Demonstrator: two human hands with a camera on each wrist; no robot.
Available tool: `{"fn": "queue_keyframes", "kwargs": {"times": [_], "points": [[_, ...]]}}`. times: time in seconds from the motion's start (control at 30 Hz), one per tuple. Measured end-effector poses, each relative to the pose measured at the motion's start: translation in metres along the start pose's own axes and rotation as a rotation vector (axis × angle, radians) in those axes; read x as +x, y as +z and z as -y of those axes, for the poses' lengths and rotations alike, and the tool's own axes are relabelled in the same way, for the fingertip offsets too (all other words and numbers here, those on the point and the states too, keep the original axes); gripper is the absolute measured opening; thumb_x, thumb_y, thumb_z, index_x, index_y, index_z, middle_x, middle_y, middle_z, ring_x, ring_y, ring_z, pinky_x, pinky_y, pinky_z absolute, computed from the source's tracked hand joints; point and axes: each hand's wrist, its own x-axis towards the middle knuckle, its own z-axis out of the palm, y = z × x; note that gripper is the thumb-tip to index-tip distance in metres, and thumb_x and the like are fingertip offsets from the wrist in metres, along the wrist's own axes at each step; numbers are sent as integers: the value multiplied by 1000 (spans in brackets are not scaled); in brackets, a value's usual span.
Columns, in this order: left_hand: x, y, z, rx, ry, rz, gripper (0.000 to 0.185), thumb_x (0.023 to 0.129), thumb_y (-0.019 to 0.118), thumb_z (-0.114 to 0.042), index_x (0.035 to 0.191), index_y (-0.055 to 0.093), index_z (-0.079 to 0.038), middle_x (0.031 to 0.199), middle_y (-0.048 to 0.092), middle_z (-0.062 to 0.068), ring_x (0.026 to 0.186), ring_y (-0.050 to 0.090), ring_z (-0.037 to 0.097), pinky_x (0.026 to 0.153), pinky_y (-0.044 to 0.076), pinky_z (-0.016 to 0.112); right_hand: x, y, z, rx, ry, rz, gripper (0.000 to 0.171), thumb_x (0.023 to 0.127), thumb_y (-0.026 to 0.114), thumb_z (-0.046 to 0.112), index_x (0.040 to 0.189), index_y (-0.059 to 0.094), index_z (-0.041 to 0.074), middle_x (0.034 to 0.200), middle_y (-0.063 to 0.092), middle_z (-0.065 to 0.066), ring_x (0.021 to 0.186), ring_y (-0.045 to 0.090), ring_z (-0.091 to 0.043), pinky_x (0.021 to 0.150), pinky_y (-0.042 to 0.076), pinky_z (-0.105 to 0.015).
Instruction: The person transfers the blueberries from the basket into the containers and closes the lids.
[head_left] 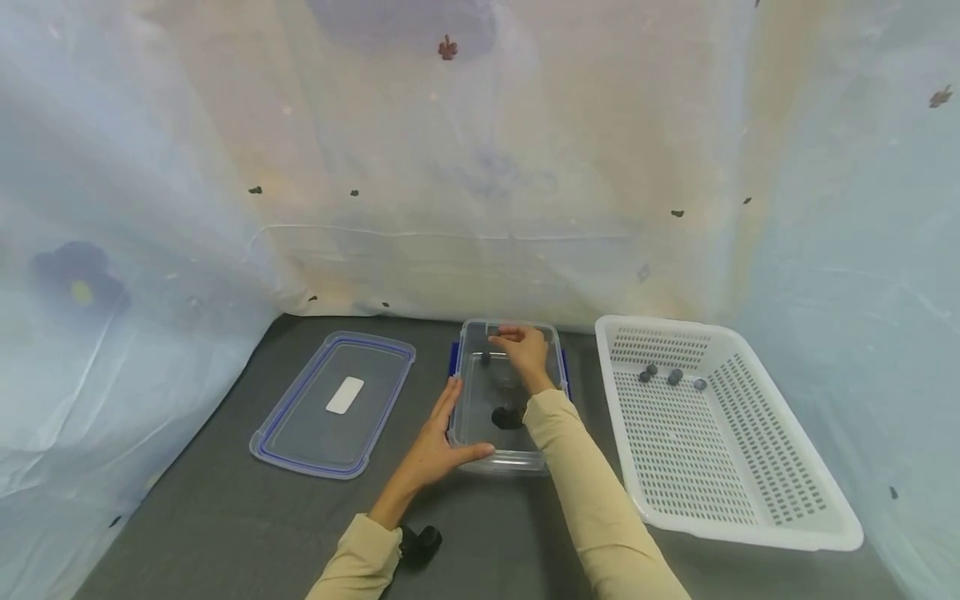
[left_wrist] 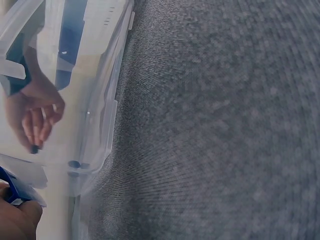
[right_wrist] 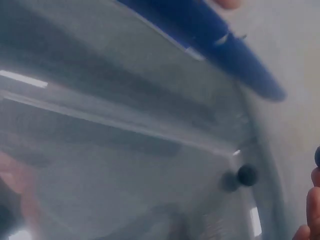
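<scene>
A clear plastic container (head_left: 495, 457) with blue side latches stands in front of me in the head view, its top uncovered. My right hand (head_left: 527, 354) is over its far part, pinching a small dark blueberry (right_wrist: 317, 158) at the fingertips. Another blueberry (right_wrist: 247, 175) lies inside, near the far end. My left hand (head_left: 433, 450) rests against the container's near left corner, fingers straight along the left side and thumb out over the near rim. In the left wrist view, fingertips touch the blue latch (left_wrist: 15, 190), and the right hand shows through the clear wall.
A white perforated basket (head_left: 675, 467) at the right holds several blueberries (head_left: 675, 377). To the left, a clear lid (head_left: 307, 433) with a blue seal and a white label lies on the dark grey cloth (head_left: 202, 517). A pale patterned curtain (head_left: 487, 167) hangs behind.
</scene>
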Motion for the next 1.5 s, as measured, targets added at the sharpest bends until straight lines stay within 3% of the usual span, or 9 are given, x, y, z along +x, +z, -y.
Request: {"fn": "queue_keyframes", "kwargs": {"times": [0.13,0.2,0.43,0.77,1.03,1.27,1.5], "points": [[0,2,0,-1,-3,2,110,74,85,-34,156,16,-8,162,5,9,144,10,33,110,17,60,-2,0,-10,-73,28,-18,23,78,82,12,96,74,-1,85,73,-9,86,69,-26,97,42,-42],[0,3,0,0,-3,3,110,75,85,-33,156,16,-8,162,5,9,144,10,33,109,17,60,-2,-1,-14,-99,34,-18,23,77,82,11,94,74,-1,82,73,-8,85,69,-26,96,43,-41],[0,3,0,-8,3,5,109,75,85,-30,156,15,-8,162,4,10,144,9,33,109,16,61,-2,-2,-22,-181,4,15,21,77,80,8,93,73,-4,82,73,-12,93,66,-31,110,21,-44],[1,3,-1,1,0,-2,110,74,86,-31,156,16,-9,161,6,10,144,10,32,110,17,59,-3,-2,-29,-266,13,47,22,72,84,6,89,75,-3,81,73,-11,87,67,-31,107,27,-43],[2,3,0,-4,11,-4,110,74,86,-30,156,16,-6,161,6,11,144,10,31,110,17,58,-2,-4,-28,-273,85,43,23,72,84,9,92,76,0,85,73,-10,94,64,-31,99,40,-41],[0,2,-1,-16,-5,1,110,74,86,-31,156,15,-8,161,5,11,144,9,32,110,16,59,2,-2,-19,-171,58,34,27,75,84,15,96,75,2,84,72,-7,81,65,-25,76,49,-36],[-1,0,1,-8,-19,8,110,75,85,-33,157,14,-12,162,4,9,145,7,31,110,14,60,5,-3,8,-36,-47,26,22,81,79,16,97,74,1,86,71,-10,82,64,-25,75,50,-36]]}}
